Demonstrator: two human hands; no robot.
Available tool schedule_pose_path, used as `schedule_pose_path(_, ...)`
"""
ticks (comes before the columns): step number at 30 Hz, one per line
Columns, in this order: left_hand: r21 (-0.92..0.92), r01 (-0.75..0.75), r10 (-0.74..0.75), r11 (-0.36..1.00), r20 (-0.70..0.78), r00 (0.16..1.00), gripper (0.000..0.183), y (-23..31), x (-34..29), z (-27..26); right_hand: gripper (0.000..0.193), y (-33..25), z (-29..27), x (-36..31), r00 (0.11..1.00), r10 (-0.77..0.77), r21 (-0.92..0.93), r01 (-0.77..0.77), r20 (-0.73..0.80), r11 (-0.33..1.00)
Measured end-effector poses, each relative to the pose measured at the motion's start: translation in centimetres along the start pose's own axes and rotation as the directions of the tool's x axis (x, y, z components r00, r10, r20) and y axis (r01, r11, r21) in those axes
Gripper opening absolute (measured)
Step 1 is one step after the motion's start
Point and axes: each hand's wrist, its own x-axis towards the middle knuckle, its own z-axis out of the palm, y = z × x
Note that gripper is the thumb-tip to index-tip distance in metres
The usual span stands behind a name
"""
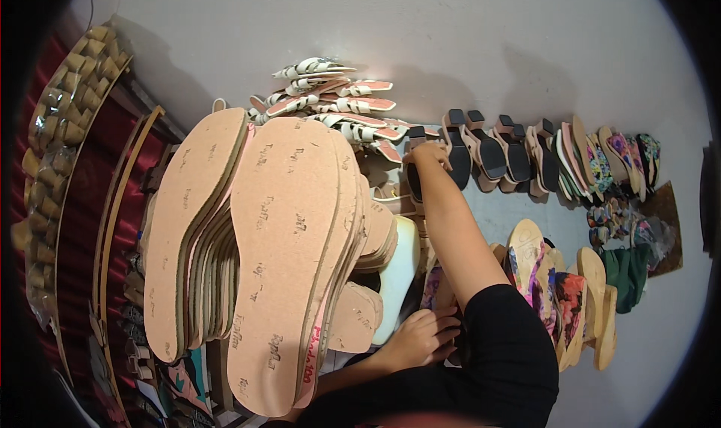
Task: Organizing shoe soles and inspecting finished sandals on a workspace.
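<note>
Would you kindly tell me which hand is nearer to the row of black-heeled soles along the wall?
Right. The right hand touches the row of black-heeled soles; the left hand is far below it, beside the stack of tan insoles.

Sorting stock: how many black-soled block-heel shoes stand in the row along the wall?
About 6 black-soled block-heel shoes, side by side from beside the right hand rightward to the floral sandals; overlap may hide more.
</note>
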Motion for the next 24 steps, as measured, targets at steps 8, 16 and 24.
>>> schedule_pose_path(8,-0.003,-0.037,0.037,0.999,-0.033,0.999,0.026,0.0,0.4,-0.2,0.13,3.5,0.0,-5.8,0.994,-0.087,-0.009,0.088,0.069,0.996)
schedule_pose_path(16,0.023,-0.054,0.056,0.998,-0.074,0.996,0.03,0.1,0.3,0.1,0.124,4.3,3.6,-3.8,0.994,-0.051,0.205,0.069,-0.093,0.976)
schedule_pose_path(24,0.007,-0.043,0.043,0.999,-0.037,0.998,0.026,0.1,0.2,0.3,0.097,1.1,5.4,-1.3,0.935,0.272,-0.01,-0.282,-0.227,0.959)
